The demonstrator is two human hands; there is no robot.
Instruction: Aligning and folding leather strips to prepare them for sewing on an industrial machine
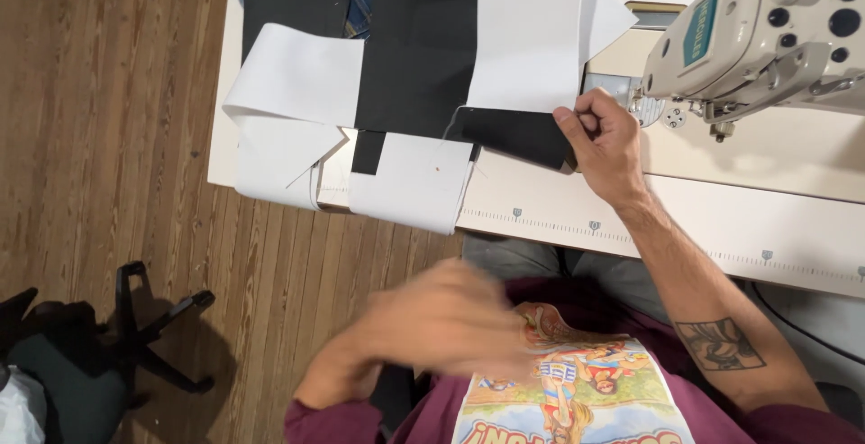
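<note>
My right hand (602, 142) is closed on the near corner of a black fabric piece (514, 133), just under a white fabric panel (536, 38) on the sewing table (703, 219). More black cloth (419, 65) lies across the table, with other white panels (297, 74) (410, 183) hanging over its left edge. Down over my lap, in front of my printed shirt (577, 390), my left hand (441, 318) is blurred. It is apart from the fabric, and I cannot tell whether anything is in it.
A beige industrial sewing machine (766, 29) stands at the top right, close to my right hand. The table's front edge carries a printed ruler strip (595, 226). A black swivel-chair base (135, 327) stands on the wooden floor (108, 92) to the left.
</note>
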